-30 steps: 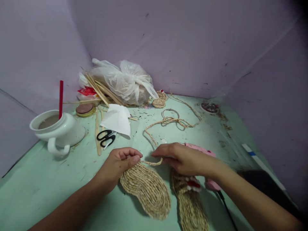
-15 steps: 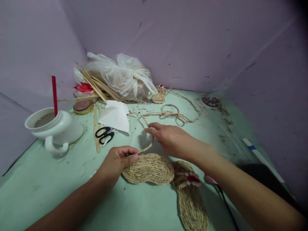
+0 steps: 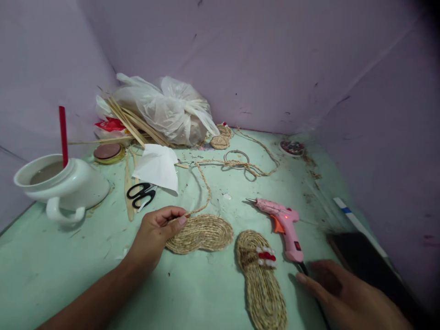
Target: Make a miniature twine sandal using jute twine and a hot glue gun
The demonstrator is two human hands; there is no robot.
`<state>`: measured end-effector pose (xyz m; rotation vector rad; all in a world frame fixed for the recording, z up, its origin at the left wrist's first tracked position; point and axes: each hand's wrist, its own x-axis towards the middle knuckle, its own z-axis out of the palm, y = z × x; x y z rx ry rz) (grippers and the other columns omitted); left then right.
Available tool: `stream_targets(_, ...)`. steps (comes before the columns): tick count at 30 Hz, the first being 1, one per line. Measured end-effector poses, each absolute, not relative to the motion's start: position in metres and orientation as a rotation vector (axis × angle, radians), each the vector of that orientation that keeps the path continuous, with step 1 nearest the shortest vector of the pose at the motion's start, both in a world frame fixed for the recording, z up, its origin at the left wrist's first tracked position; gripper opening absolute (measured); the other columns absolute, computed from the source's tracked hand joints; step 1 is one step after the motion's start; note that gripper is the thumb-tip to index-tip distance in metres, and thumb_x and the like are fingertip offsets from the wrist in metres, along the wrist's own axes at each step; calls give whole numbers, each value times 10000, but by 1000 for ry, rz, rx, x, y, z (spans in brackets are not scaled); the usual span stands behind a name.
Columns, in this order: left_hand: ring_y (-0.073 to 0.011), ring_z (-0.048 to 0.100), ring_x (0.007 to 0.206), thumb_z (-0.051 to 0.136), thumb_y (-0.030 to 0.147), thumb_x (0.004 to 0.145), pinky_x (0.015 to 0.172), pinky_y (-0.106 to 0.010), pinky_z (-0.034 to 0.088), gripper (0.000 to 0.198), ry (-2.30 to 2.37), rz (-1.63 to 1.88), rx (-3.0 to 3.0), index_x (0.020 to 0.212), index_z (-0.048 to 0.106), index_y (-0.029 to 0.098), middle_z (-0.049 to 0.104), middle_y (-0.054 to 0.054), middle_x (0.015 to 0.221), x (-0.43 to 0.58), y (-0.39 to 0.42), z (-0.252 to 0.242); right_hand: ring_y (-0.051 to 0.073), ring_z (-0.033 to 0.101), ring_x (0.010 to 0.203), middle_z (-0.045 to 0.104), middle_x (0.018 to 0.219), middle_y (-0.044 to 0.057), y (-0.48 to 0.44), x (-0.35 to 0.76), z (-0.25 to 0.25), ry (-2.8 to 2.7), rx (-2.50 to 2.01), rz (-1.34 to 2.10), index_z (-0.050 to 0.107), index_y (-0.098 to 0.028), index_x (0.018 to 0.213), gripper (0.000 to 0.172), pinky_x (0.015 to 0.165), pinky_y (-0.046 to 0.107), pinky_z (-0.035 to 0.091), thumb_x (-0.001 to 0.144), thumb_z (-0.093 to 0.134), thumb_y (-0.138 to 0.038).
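Observation:
My left hand (image 3: pixel 155 230) pinches the edge of a flat woven straw sole (image 3: pixel 202 233) lying on the green table (image 3: pixel 62 266), where a braided straw cord (image 3: pixel 206 188) leaves it. The cord runs back toward a metal ring (image 3: pixel 235 157). My right hand (image 3: pixel 338 291) hovers at the lower right with its fingers stretched out, holding nothing, just behind a pink glue gun (image 3: pixel 283 223). A second woven sole (image 3: pixel 261 279) with a red and white decoration lies between the hands.
A white jug (image 3: pixel 65 185) with a red straw stands at the left. Black scissors (image 3: pixel 140 194), white paper (image 3: pixel 156 167), wooden sticks (image 3: pixel 130 123), a plastic bag (image 3: pixel 165 110) and a tape roll (image 3: pixel 107 152) lie behind. A dark flat object (image 3: pixel 364 263) sits at the right.
My right hand let go of the cord and drew back to the lower right, uncovering the glue gun. The left hand kept its pinch on the sole, which turned sideways a moment before.

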<state>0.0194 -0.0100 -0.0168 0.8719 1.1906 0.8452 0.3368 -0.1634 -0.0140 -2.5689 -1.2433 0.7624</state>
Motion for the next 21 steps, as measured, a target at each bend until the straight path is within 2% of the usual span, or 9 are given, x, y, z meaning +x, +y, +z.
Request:
stream_targets(3,-140,601,585,808,324,535,569,-232,460,286,1193,855,814,718,678,147,678,-5,630,21,-10,-13,263,693,737,734,789,55,-141,323,-11,-1201,-2471,832,625,-198,1046,538,651,356,515,698,574,-606)
stream_targets(6,-144,607,570,829,308,483,560,-232,465,304,1192,893,738,684,671,144,678,-5,609,23,-9,-8,251,690,732,732,749,64,-117,319,-6,-1154,-2392,839,577,-123,1107,592,652,327,505,712,566,-565)
stream_targets(12,-128,596,541,815,282,502,547,-222,452,261,1136,929,675,662,670,134,667,-3,583,23,-9,-9,218,662,654,702,724,44,-102,319,-5,-976,-2294,965,615,-144,1009,388,552,280,500,661,622,-315)
stream_targets(15,-120,571,515,782,282,549,524,-221,422,215,1108,937,722,655,667,133,643,2,561,20,-10,-14,169,622,588,666,674,5,-109,322,-2,-900,-2012,1210,640,-187,949,313,487,230,480,675,644,-339)
stream_targets(17,-126,560,511,753,285,583,517,-229,405,190,1088,923,780,662,671,134,634,-2,556,17,-10,-17,167,616,538,652,634,-3,-113,328,-1,-840,-1875,1336,650,-213,974,344,457,230,485,684,664,-398)
stream_targets(19,-135,561,529,727,287,611,530,-240,403,170,1080,912,834,674,675,137,638,-7,569,16,-10,-20,223,676,666,710,830,44,-115,336,-2,-742,-1801,1364,630,-245,1096,468,516,264,546,663,697,-411)
stream_targets(21,-139,564,550,710,282,627,545,-243,404,152,1081,911,861,683,679,144,646,-7,589,15,-10,-21,263,685,862,695,1059,66,-113,344,-6,-626,-1724,1332,611,-279,1159,531,631,277,589,648,725,-368)
